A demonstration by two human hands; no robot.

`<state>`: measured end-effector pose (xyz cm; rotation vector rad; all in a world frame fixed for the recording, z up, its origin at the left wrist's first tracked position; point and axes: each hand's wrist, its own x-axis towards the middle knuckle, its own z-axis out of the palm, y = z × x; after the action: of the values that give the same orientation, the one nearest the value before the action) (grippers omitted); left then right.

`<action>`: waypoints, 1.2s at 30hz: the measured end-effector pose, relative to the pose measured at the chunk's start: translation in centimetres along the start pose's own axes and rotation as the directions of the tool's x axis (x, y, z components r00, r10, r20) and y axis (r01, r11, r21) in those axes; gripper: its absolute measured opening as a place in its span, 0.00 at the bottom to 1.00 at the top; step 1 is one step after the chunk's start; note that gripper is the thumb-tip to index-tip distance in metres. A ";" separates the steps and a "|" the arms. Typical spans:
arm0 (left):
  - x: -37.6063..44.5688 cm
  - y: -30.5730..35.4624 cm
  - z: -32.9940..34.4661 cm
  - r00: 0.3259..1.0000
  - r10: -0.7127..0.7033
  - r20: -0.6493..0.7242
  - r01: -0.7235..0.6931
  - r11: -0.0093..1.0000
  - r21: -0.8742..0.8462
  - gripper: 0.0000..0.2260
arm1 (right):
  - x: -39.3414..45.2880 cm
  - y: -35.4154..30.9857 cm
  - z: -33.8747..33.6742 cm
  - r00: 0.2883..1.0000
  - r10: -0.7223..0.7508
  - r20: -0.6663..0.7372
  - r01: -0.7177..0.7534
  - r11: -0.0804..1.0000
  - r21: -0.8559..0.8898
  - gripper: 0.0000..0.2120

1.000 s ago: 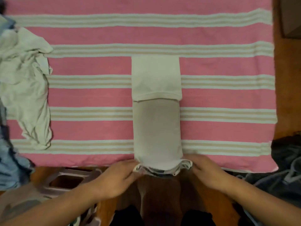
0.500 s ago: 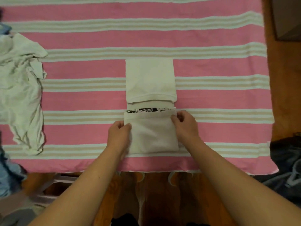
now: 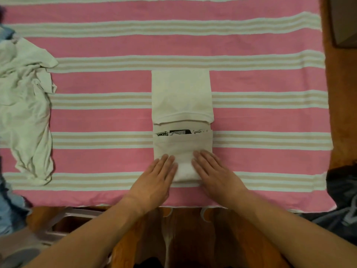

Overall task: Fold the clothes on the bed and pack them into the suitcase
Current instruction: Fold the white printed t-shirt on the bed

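Note:
A cream T-shirt (image 3: 181,97) lies folded into a narrow strip in the middle of the pink striped bed cover (image 3: 260,120). Its near end is folded up over itself, and a band of black print shows at the fold's far edge. My left hand (image 3: 156,178) and my right hand (image 3: 214,173) lie flat side by side on the near folded part, fingers straight, pressing it down. A crumpled white garment (image 3: 25,111) lies unfolded at the bed's left edge.
Blue clothing (image 3: 7,206) hangs at the far left edge. Dark grey clothing (image 3: 342,194) is heaped at the right, off the bed. A grey, suitcase-like frame (image 3: 63,221) sits low on the left by the wooden floor (image 3: 193,238).
My hands lifted the shirt's near end from the bed edge and folded it up over the strip. They then let go of the fold's far edge and slid back, flat on the cloth.

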<state>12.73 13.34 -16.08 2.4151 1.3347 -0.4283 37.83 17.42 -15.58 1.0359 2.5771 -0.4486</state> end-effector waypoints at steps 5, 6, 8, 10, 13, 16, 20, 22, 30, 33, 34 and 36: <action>1.9 0.4 -2.4 1.000 -0.018 0.006 0.018 1.000 -0.005 0.20 | 1.9 0.8 -2.6 1.000 -0.007 -0.011 0.008 1.000 0.025 0.21; 1.7 0.4 -3.5 0.999 -0.026 0.037 0.028 0.997 -0.067 0.18 | 1.7 0.8 -3.8 0.999 -0.005 0.033 0.002 0.996 0.090 0.21; 0.7 0.3 -6.0 0.989 -0.074 0.132 0.107 0.959 -0.263 0.14 | 0.4 1.1 -6.5 0.982 -0.002 0.191 -0.046 0.969 0.244 0.18; -0.7 0.0 -9.0 0.960 -0.121 0.251 0.244 0.802 -0.546 0.09 | -1.2 1.6 -9.5 0.938 -0.004 0.347 -0.162 0.879 0.448 0.13; -0.8 -1.7 -12.4 0.910 -0.313 0.273 0.399 0.474 -0.785 0.08 | -1.5 3.1 -12.5 0.935 0.135 0.329 -0.339 0.617 0.710 0.13; 1.6 -3.9 -13.7 0.812 -0.557 0.173 0.379 0.278 -0.883 0.14 | 1.7 5.1 -13.1 0.896 0.412 0.166 -0.347 0.414 0.842 0.15; 6.5 -6.2 -12.3 0.684 -0.713 0.153 0.310 0.095 -0.946 0.18 | 7.4 7.3 -11.7 0.802 0.588 0.103 -0.346 0.317 0.883 0.17; 8.2 -6.5 -10.9 0.626 -0.776 0.080 0.343 0.181 -0.922 0.20 | 9.3 7.6 -10.5 0.752 0.653 0.087 -0.378 0.319 0.869 0.18; 9.4 -0.1 -3.8 0.890 -0.420 -0.177 0.383 0.900 -0.207 0.26 | 9.0 2.0 -6.2 0.692 0.611 -0.385 -0.399 0.768 0.501 0.26; 10.5 0.4 -2.2 0.875 -0.466 -0.134 0.445 0.881 -0.160 0.28 | 9.3 2.5 -3.0 0.859 0.449 -0.245 -0.344 0.862 0.373 0.29; 10.8 0.5 -2.2 0.877 -0.462 -0.133 0.441 0.883 -0.164 0.27 | 9.3 3.4 -2.1 0.881 0.437 -0.182 -0.354 0.864 0.359 0.30; 11.0 0.2 -2.1 0.886 -0.442 -0.139 0.413 0.890 -0.192 0.26 | 9.0 4.4 -1.3 0.888 0.438 -0.139 -0.370 0.861 0.348 0.30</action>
<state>18.76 22.44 -18.78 2.0586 1.9179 -0.2031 34.62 26.43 -18.82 1.7855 2.4043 -0.6768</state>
